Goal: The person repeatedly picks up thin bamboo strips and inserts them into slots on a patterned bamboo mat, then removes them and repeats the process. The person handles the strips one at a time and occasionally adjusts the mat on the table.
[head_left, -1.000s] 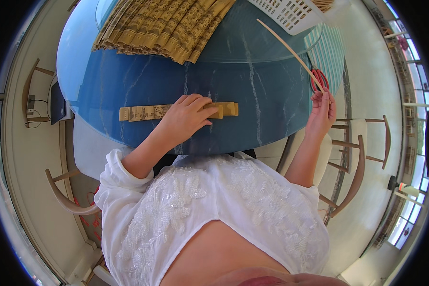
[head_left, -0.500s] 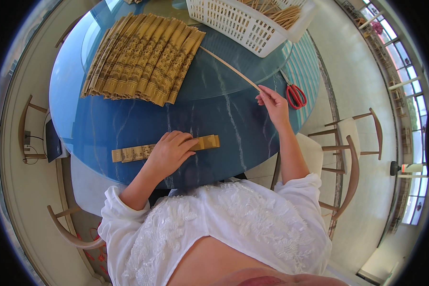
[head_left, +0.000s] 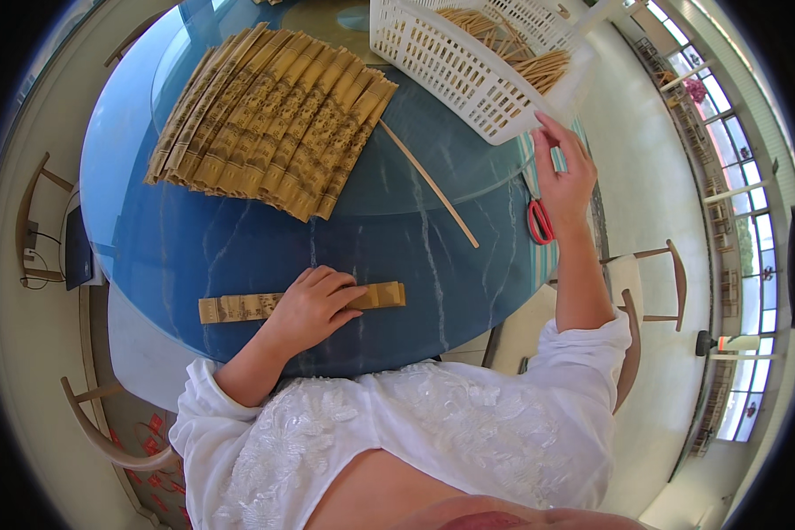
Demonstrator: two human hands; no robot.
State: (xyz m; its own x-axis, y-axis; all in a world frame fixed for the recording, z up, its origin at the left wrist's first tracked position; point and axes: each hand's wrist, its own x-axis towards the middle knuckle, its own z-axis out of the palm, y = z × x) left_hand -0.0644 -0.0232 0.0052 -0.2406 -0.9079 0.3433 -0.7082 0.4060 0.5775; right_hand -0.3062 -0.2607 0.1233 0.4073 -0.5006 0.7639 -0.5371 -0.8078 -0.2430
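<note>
My left hand (head_left: 314, 309) lies over a stack of flat, folded gold-brown paper sleeves (head_left: 238, 307) near the table's front edge. Its fingers curl over the far side and the thumb sits on the near side; the palm hides the middle. My right hand (head_left: 565, 172) is raised at the near right corner of a white plastic basket (head_left: 455, 84), thumb and forefinger apart, with nothing seen in it. Whether its fingertips touch the basket rim I cannot tell. One wooden chopstick (head_left: 430, 185) lies slanting on the table between the two hands.
A wide row of gold-brown printed paper sleeves (head_left: 269, 119) covers the far left. Many loose chopsticks (head_left: 539, 69) fill the basket. Red-handled scissors (head_left: 540, 221) lie by my right wrist on the blue marbled table (head_left: 397, 340). Wooden chairs (head_left: 667, 283) stand to the right.
My right hand has let go of the chopstick, which now lies on the table, and has moved up and right to the basket. My left hand stays on the sleeves. The view has shifted slightly.
</note>
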